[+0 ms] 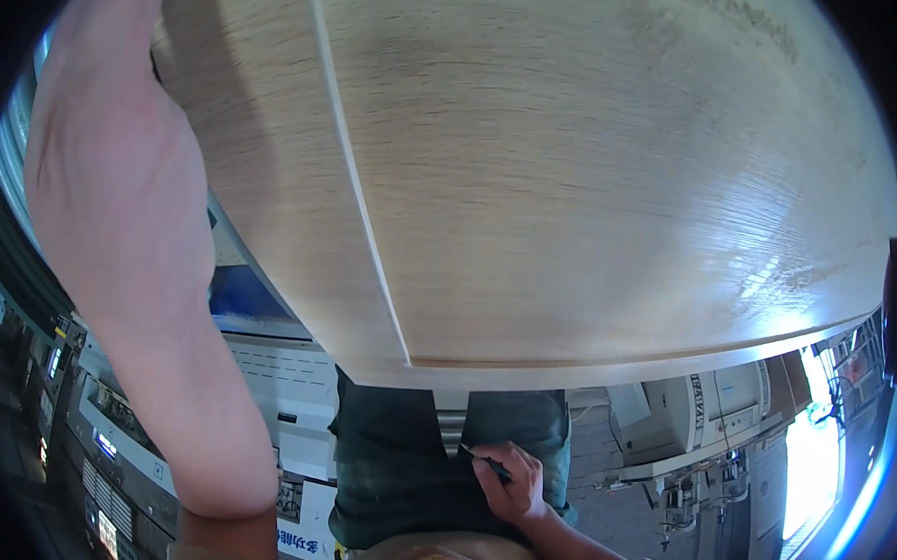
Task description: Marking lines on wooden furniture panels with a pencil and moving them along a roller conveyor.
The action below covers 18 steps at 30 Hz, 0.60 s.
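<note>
A large pale wood-grain panel [572,205] fills most of the head view, with a glossy glare at its right side. A thin white line [348,166] runs down its left part and meets a narrow ledge along the near edge. My left forearm [141,227] reaches up along the panel's left side, and the hand itself lies beyond the top of the picture. Below the near edge, in front of my dark trousers, my right hand [508,481] is closed around a slim dark tool with a pointed tip [498,468]. It stays apart from the panel.
Dust-like brown specks [750,23] lie on the panel's far right. White machine housing [283,393] stands under the left edge. Another pale machine [698,416] with metal fittings is at the lower right, near a bright opening [816,466]. A grey floor [599,507] shows beside my legs.
</note>
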Motion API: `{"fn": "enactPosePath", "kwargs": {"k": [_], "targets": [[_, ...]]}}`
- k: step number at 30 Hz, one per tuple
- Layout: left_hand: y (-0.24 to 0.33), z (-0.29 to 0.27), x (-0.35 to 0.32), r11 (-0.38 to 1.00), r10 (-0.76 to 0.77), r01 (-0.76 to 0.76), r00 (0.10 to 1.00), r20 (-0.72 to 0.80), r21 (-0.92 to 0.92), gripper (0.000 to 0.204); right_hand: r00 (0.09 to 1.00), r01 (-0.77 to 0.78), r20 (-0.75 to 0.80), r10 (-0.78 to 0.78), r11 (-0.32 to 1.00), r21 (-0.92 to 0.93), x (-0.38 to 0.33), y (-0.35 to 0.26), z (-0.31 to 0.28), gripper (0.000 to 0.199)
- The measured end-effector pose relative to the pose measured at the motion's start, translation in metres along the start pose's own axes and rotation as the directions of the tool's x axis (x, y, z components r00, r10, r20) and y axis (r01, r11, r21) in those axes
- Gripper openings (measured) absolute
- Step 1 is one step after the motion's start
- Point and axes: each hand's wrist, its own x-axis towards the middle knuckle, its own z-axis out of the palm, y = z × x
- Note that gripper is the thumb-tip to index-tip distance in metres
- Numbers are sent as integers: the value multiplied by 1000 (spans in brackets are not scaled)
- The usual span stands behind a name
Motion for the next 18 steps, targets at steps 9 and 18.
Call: {"fn": "enactPosePath", "kwargs": {"k": [9,18], "targets": [[17,5,-25,968,-94,91,996,1,-234,55,991,100,-93,-101,995,-6,-17,0,10,14],[39,-4,-16,975,-181,180,984,6,-132,62,925,275,-291,-243,959,74,38,-95,-38,18]]}}
